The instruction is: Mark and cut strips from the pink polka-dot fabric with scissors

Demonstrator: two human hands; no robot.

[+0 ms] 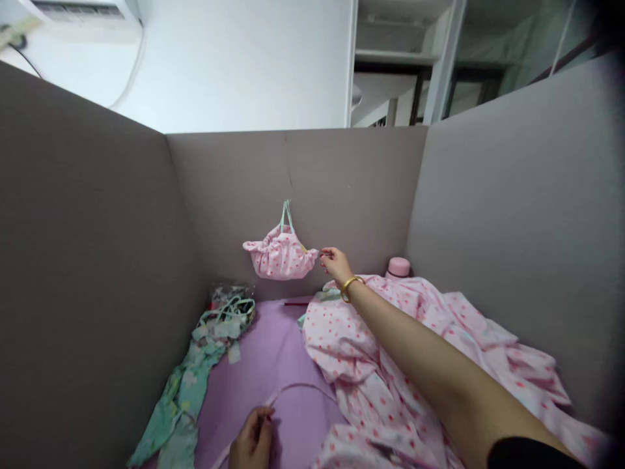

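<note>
A small pink dotted fabric pouch hangs by a green loop from the back partition wall. My right hand reaches out to it and pinches its right edge; a gold bangle sits on that wrist. My left hand rests low on the purple table surface, fingers closed on a thin pink strip that curves away to the right. A large heap of pink dotted cloth lies under my right arm.
Grey partition walls enclose the table on three sides. Mint-green patterned cloth with green straps lies along the left. A pink-capped bottle stands in the back right corner. A thin dark stick lies near the back wall.
</note>
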